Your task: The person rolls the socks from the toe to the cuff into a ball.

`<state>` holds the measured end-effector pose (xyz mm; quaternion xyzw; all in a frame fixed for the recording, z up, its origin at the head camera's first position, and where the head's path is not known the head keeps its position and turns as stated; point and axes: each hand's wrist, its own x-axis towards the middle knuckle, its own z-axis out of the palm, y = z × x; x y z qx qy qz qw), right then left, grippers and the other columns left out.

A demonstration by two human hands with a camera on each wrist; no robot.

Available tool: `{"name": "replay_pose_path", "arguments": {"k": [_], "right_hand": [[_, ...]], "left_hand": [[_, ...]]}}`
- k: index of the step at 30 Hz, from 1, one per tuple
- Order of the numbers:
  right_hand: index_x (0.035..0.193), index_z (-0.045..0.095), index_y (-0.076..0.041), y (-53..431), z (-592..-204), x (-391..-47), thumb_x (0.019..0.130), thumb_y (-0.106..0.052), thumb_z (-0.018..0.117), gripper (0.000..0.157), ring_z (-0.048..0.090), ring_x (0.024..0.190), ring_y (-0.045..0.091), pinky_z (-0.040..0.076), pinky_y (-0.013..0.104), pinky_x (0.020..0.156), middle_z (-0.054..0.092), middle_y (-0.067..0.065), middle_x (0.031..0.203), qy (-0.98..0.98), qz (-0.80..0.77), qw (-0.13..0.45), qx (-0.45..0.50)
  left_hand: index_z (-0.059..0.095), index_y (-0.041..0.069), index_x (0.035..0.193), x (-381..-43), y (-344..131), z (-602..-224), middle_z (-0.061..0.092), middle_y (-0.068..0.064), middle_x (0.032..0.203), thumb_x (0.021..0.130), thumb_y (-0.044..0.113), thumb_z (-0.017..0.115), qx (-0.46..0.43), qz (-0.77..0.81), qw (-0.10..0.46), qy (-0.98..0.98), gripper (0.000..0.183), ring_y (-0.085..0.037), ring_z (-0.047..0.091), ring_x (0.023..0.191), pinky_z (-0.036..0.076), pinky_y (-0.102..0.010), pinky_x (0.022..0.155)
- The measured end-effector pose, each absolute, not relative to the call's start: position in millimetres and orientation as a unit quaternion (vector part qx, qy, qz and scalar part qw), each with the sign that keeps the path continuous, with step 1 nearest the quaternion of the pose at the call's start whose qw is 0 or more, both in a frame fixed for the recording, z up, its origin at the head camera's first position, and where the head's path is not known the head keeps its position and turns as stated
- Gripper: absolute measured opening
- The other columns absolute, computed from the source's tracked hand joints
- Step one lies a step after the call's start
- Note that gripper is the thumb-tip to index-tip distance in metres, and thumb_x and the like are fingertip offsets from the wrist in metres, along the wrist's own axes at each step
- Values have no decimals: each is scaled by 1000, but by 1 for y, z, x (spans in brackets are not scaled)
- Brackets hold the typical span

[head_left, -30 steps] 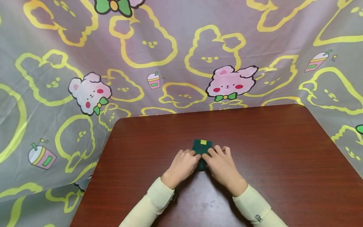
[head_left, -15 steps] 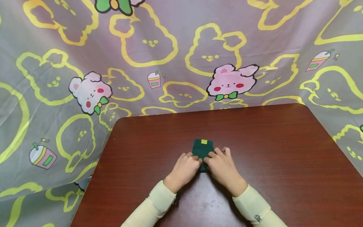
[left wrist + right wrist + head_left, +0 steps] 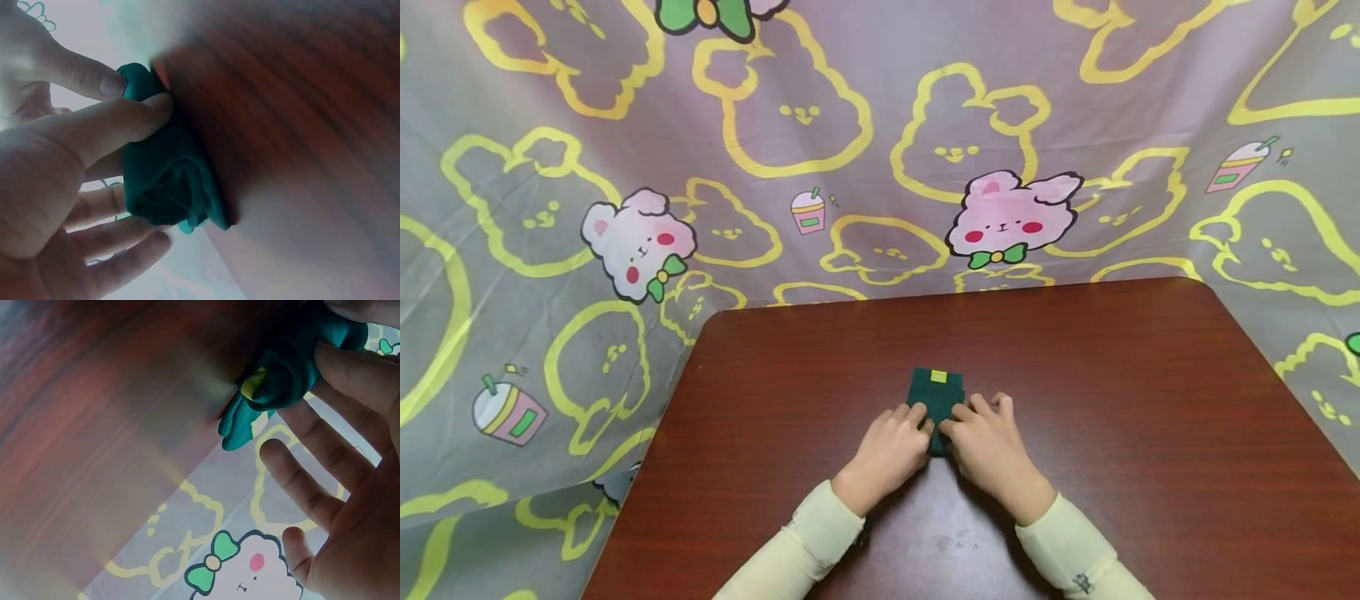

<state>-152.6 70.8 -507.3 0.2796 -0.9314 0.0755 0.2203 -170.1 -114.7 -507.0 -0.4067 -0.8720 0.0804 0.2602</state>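
A dark green cloth piece [image 3: 934, 393] lies mid-table in the head view, flat at its far end, with a small yellow label [image 3: 938, 377] there. Its near end is rolled up, as the left wrist view shows of the green cloth [image 3: 165, 147]. My left hand [image 3: 891, 446] pinches the left side of this roll between thumb and fingers. On the right side, my right hand [image 3: 988, 442] grips it with thumb and index finger, its other fingers spread apart. In the right wrist view, the cloth [image 3: 294, 362] shows a coiled end with a yellow patch [image 3: 254, 384]. Its exact kind cannot be told.
The brown wooden table [image 3: 790, 358] has rounded far corners. A curtain [image 3: 865, 192] printed with yellow bear outlines and pink rabbits hangs behind it and along both sides. Light sleeves [image 3: 827, 525] cover both forearms.
My left hand has shifted slightly right and toward me, and its fingers have changed place on the cloth. The right hand and the label end stay almost where they were.
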Motion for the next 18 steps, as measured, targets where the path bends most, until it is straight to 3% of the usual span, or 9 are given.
{"name": "replay_pose_path", "arguments": {"k": [6, 18], "right_hand": [[81, 72, -17, 71, -506, -152, 69, -25, 86, 20, 51, 81, 26, 33, 59, 82, 59, -1, 78, -935, 76, 203, 281], [87, 66, -13, 73, -507, -153, 61, -40, 93, 46, 52, 85, 29, 34, 58, 82, 59, 5, 84, -933, 75, 209, 283]], "left_hand": [[72, 16, 77, -174, -115, -511, 61, 2, 75, 74, 28, 77, -408, 73, 304, -858, 13, -17, 56, 73, 41, -35, 61], [67, 20, 71, -173, -117, -506, 63, 5, 70, 77, 32, 78, -404, 69, 287, -866, 17, -15, 55, 67, 42, -37, 66]]}}
